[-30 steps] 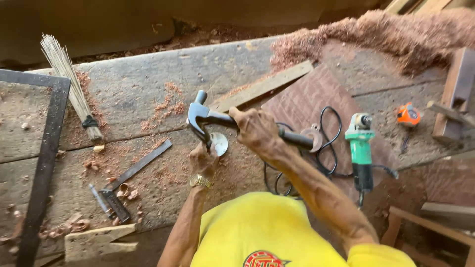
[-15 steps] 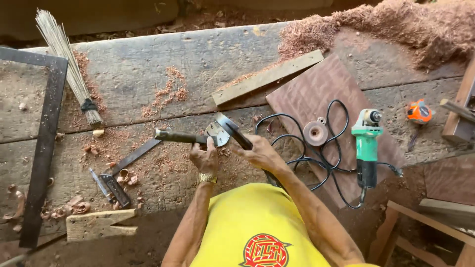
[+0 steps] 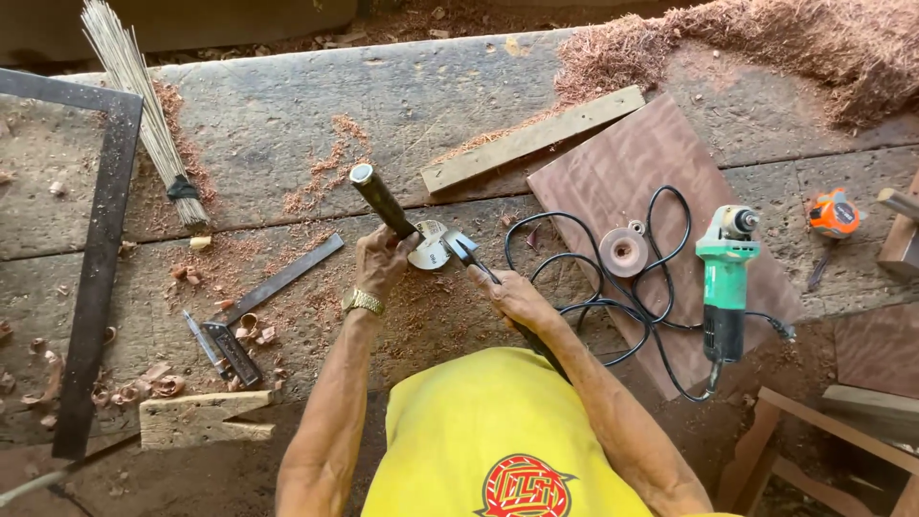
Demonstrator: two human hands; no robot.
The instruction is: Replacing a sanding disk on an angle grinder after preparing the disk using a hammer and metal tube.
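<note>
Left hand (image 3: 383, 260) is clamped on a dark round handle (image 3: 381, 201) that runs up and away to the left. Right hand (image 3: 512, 295) is closed around a dark tool (image 3: 472, 258) whose tip meets the shiny metal disc (image 3: 433, 247) lying between both hands on the rough, sawdust-strewn wooden bench (image 3: 287, 96).

Light: I see soft, warm, even daylight over the surface (image 3: 287, 105).
Shadows: faint and short, close under the hands and tools.
Glare: a small shine on the metal disc (image 3: 428, 251).
Sharpness: crisp at the centre, no motion blur.
Edges: slight wide-angle bending; top strip darker.
</note>
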